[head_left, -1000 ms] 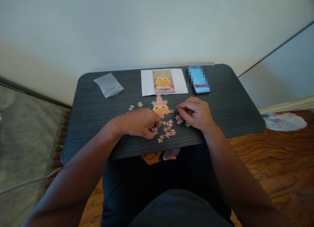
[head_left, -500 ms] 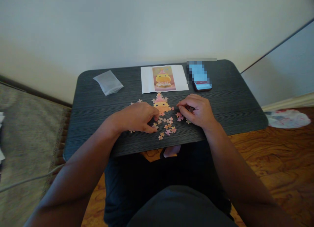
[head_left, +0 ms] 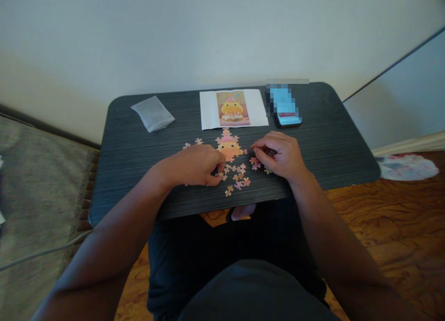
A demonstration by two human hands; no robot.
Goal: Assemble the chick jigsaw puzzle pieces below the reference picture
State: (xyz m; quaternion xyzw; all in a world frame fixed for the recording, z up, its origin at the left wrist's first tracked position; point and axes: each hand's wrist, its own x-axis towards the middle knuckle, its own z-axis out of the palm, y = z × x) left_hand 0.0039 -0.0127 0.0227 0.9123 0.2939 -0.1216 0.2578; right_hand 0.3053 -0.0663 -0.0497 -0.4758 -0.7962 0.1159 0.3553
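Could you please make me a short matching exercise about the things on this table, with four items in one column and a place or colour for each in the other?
Column one:
1. Joined puzzle section
2. Plastic bag
3. Phone
4. Printed sheet

Column two:
A. Just right of the sheet
B. White, with a picture on it
C. Yellow and pink, with a jagged outline
D. Towards the left end of the table

Right pairs: 1-C, 2-D, 3-A, 4-B.
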